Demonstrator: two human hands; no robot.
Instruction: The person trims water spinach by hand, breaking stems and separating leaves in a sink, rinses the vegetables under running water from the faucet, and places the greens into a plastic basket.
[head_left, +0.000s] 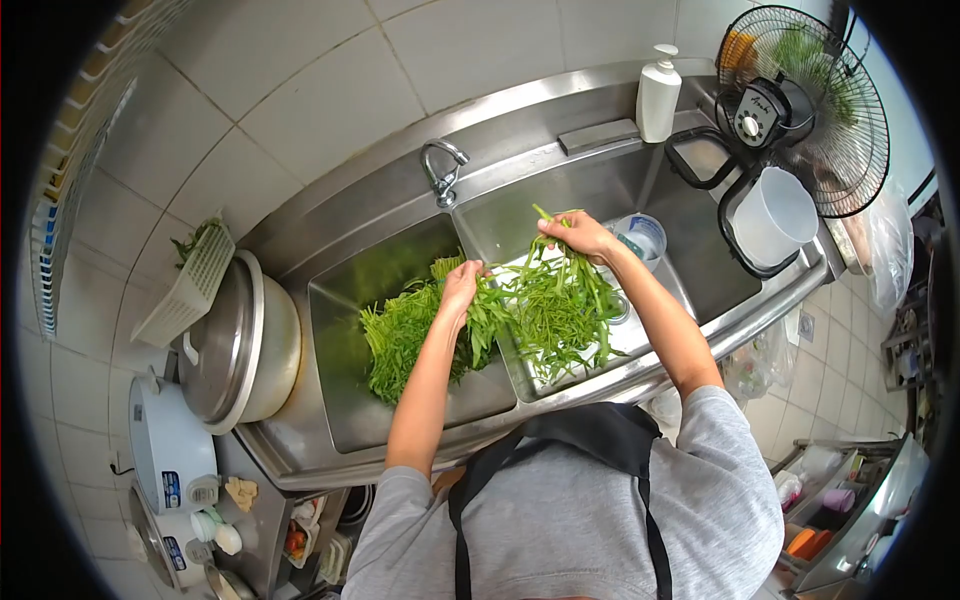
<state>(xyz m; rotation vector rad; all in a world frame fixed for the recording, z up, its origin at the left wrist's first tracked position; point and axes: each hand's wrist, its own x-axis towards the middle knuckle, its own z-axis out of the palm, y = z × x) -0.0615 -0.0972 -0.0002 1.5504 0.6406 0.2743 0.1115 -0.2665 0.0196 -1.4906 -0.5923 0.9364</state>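
Note:
A large heap of leafy greens with long thin stems (400,340), resembling water spinach, fills much of the left sink basin (345,290). My left hand (461,287) is closed around some stems by the divider between the basins, leaves spilling out below it. Over the right basin (500,232), my right hand (578,236) grips a bunch of the same greens (560,310) by the stems. Their leaves hang down into the basin, and a few stem ends poke up past my fingers. Behind my right hand sits a clear plastic tub (641,240).
A curved faucet (443,172) rises behind the divider. To the right are a white pump bottle (658,95), a black fan (800,110) and a translucent bucket (775,220). Left of the sink stand a big lidded pot (245,340) and a tilted plastic basket (190,285).

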